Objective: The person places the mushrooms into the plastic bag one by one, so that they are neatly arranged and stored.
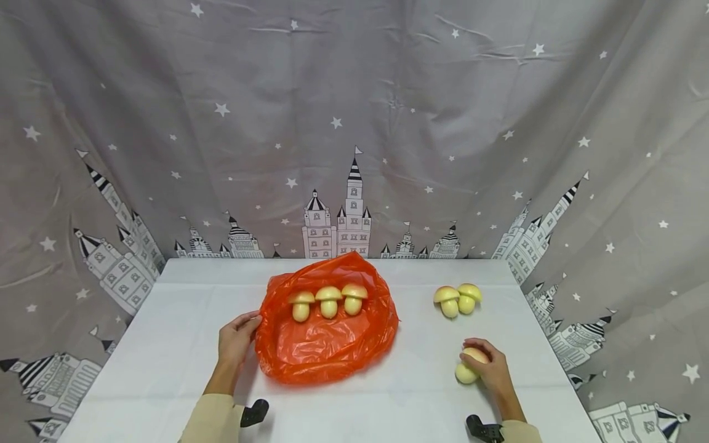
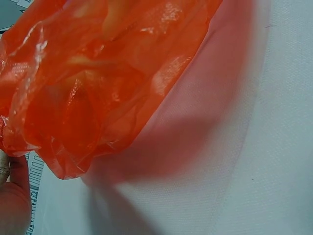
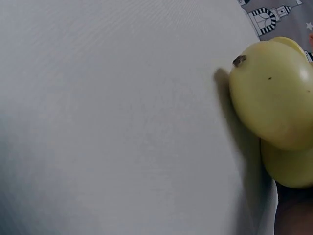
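Observation:
An orange-red plastic bag (image 1: pixel 327 371) lies spread with its mouth up, left of centre on the table. Three toy mushrooms (image 1: pixel 329 309), yellow with pale stems, rest in a row inside it. At the bag's left edge, my left hand (image 1: pixel 235 337) pinches the plastic; the left wrist view shows part of that hand (image 2: pixel 13 200) under the crumpled bag (image 2: pixel 93 107). Over on the right, my right hand (image 1: pixel 495 367) grips another mushroom (image 1: pixel 466 373) by its cap. Its rounded stem (image 3: pixel 274 93) fills the right side of the right wrist view, where the fingers are mostly hidden.
Two more mushrooms (image 1: pixel 450 307) lie side by side beyond my right hand. The white-covered table (image 1: pixel 421 400) ends at a grey curtain (image 1: pixel 354 123) printed with stars and castles. Black wrist mounts (image 1: pixel 255 413) sit at both sleeves.

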Tool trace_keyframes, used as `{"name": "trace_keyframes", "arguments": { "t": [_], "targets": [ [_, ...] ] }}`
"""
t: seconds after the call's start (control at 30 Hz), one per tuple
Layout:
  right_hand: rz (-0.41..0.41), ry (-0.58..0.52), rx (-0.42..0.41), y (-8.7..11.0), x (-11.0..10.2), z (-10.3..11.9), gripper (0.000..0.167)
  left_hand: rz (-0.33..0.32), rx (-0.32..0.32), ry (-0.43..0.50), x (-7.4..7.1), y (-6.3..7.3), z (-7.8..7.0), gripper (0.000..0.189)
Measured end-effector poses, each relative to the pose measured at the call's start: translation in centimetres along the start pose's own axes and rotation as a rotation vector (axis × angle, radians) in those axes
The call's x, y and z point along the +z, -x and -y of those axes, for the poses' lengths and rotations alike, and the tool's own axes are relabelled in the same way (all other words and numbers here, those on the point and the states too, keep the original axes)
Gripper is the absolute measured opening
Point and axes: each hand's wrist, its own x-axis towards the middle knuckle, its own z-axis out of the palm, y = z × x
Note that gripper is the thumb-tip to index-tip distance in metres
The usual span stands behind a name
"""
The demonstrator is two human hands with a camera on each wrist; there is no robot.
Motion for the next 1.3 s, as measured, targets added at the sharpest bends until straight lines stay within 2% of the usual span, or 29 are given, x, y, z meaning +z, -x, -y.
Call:
{"name": "trace_keyframes", "arguments": {
  "t": [0.2, 0.3, 0.43, 0.53, 0.63, 0.8, 0.97, 1.1, 1.3],
  "targets": [
    [0.033, 0.129, -0.043, -0.2, 0.2, -0.5, 0.041, 0.001, -0.004, -0.001, 0.1, -0.1, 0.0, 0.043],
    [0.028, 0.122, -0.041, -0.3, 0.4, -0.7, 0.041, -0.001, 0.001, 0.002, 0.2, -0.1, 0.0, 0.043],
    [0.031, 0.116, -0.101, -0.2, 0.9, -0.5, 0.039, -0.018, 0.014, 0.015, 0.0, 0.0, 0.0, 0.040],
    [0.032, 0.117, -0.136, 0.0, 1.1, -0.4, 0.039, -0.008, 0.005, 0.023, 0.0, 0.1, 0.1, 0.040],
    [0.037, 0.093, -0.127, 0.1, 1.3, -0.4, 0.042, 0.004, 0.001, 0.029, 0.1, 0.2, 0.1, 0.039],
    [0.071, 0.052, -0.065, -0.1, 1.7, -0.4, 0.045, -0.010, 0.020, 0.034, 0.0, 0.2, 0.0, 0.038],
    [0.028, -0.003, -0.011, -0.1, 2.0, 0.4, 0.045, 0.001, 0.013, 0.028, 0.3, 0.1, 0.1, 0.039],
    [-0.014, -0.022, -0.035, 0.1, 2.9, 0.9, 0.045, 0.005, 0.010, 0.005, 0.1, 0.1, -0.2, 0.040],
    [-0.023, -0.005, -0.049, -0.3, 3.8, 1.0, 0.045, 0.005, 0.021, 0.021, -0.3, 0.1, -0.2, 0.040]
  ]
}}
